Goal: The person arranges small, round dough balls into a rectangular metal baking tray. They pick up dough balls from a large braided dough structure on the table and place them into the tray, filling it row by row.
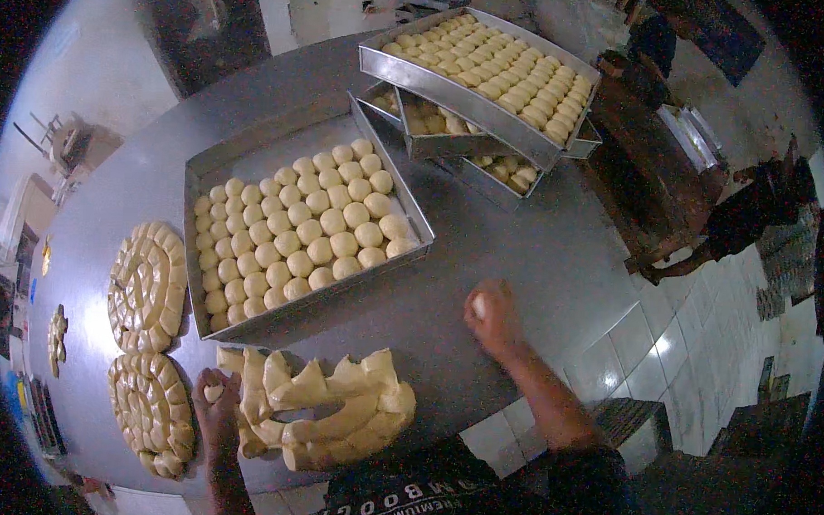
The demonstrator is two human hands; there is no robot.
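Note:
My left hand point(218, 410) is closed around a small pale dough piece point(213, 393), between the cut dough round and the loose dough. Over the bare metal table to the right, my right hand point(493, 326) curls around another dough ball point(479, 304), partly hidden by the fingers. Ahead of my hands stands a metal tray point(315, 310) holding rows of round dough balls point(307, 227); its far end shows bare metal. A large, irregular slab of dough point(352, 423) lies near me. Two coiled dough rounds cut into pieces, a far one point(146, 284) and a near one point(151, 412), lie at the left.
Stacked metal trays point(463, 87) of dough balls stand at the table's far right, set crosswise. A small strip of dough point(57, 340) lies at the left edge. Beyond the table point(494, 238), at the right, are a brown wooden bench point(651, 166), another person point(759, 201) and tiled floor point(672, 357).

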